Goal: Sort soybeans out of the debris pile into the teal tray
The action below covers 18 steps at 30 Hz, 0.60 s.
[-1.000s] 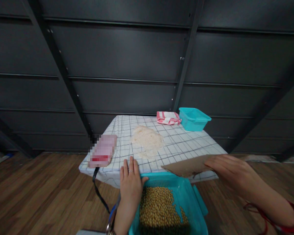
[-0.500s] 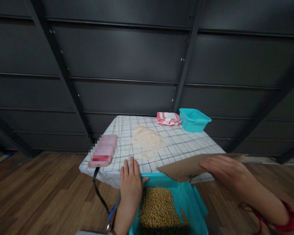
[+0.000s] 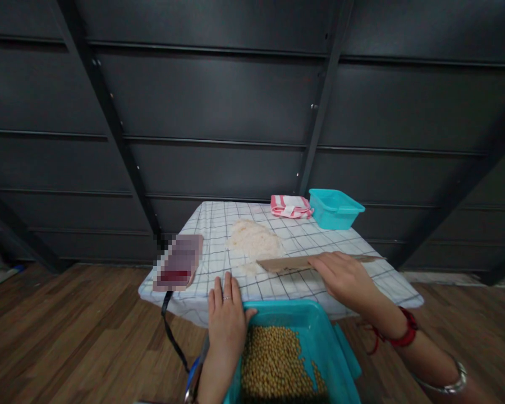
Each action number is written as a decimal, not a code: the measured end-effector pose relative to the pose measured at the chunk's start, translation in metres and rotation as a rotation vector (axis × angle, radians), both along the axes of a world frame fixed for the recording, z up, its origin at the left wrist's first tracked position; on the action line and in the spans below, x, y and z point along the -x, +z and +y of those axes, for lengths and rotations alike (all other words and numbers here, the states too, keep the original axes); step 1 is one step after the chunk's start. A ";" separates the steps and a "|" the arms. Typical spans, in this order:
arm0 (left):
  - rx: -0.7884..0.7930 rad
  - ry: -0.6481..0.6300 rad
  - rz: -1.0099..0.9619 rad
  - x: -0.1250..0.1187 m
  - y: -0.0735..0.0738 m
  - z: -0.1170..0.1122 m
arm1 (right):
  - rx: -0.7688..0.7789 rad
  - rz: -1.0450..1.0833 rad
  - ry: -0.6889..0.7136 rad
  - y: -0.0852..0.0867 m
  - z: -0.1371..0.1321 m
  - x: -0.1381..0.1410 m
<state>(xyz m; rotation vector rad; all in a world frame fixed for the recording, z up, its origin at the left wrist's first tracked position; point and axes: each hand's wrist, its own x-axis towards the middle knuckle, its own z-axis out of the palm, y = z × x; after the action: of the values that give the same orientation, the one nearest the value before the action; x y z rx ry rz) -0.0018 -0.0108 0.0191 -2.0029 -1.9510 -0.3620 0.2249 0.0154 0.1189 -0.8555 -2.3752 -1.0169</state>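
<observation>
My left hand [image 3: 227, 317] lies with its fingers stretched out on the near table edge, its thumb at the rim of a teal plastic bin [image 3: 315, 310]. Inside that bin are many small yellow-brown beans [image 3: 273, 359], probably soybeans. A flat piece of brown cardboard [image 3: 286, 264] is gripped in my right hand [image 3: 340, 278], above the near part of the table. The cardboard's left tip is beside the lower edge of a pale, grainy heap [image 3: 255, 238] spread on the checked cloth [image 3: 219, 216].
A folded red-and-white striped cloth [image 3: 291, 206] and a smaller teal basket [image 3: 335, 210] stand at the table's back right. On the left lies a pixelated pinkish object [image 3: 179, 264] with a black strap [image 3: 172, 331] hanging down. Dark panels [image 3: 214, 95] rise behind the table.
My right hand has moved the cardboard left and forward, from above the bin to over the table near the heap. My left hand has stayed at the bin's rim.
</observation>
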 end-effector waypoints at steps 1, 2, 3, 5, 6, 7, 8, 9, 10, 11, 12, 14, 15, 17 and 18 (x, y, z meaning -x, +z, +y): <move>0.005 0.004 0.002 0.000 0.001 0.000 | 0.010 0.016 -0.004 0.004 0.001 0.000; 0.012 0.009 0.003 -0.001 0.002 -0.001 | 0.018 0.032 -0.010 0.008 0.001 0.001; 0.021 0.015 0.001 -0.001 0.003 -0.001 | 0.021 0.044 -0.010 0.012 -0.001 0.002; 0.036 0.022 -0.009 -0.002 0.003 -0.001 | 0.033 0.049 0.002 0.017 -0.010 0.009; 0.037 0.023 -0.016 -0.001 0.003 -0.001 | 0.049 0.039 0.015 0.017 -0.015 0.014; 0.033 0.022 -0.021 -0.001 0.002 -0.001 | 0.078 0.035 0.021 0.017 -0.020 0.020; 0.025 0.019 -0.025 -0.001 0.000 0.000 | 0.115 0.018 0.018 0.015 -0.025 0.026; 0.014 0.012 -0.027 0.000 -0.001 0.000 | 0.136 0.009 0.012 0.013 -0.029 0.033; 0.004 0.006 -0.025 0.000 -0.003 0.001 | 0.145 -0.007 0.005 0.010 -0.031 0.039; -0.005 0.001 -0.023 0.001 -0.004 0.001 | 0.137 -0.012 -0.006 0.007 -0.031 0.045; -0.010 -0.001 -0.021 0.001 -0.005 0.001 | 0.123 -0.016 -0.017 0.004 -0.030 0.050; -0.014 -0.001 -0.018 0.002 -0.007 0.002 | 0.085 -0.013 -0.042 0.001 -0.023 0.056; -0.015 -0.002 -0.018 0.002 -0.007 0.002 | 0.068 -0.012 -0.051 0.001 -0.019 0.058; -0.017 -0.006 -0.017 0.003 -0.006 0.001 | 0.041 -0.010 -0.067 0.003 -0.009 0.059; -0.016 -0.007 -0.015 0.003 -0.005 0.001 | 0.027 -0.004 -0.074 0.006 -0.004 0.058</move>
<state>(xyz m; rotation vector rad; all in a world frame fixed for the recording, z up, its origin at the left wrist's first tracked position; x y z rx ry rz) -0.0047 -0.0096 0.0139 -2.0029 -1.9443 -0.3940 0.1668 0.0111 0.1250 -0.9589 -2.3818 -1.0182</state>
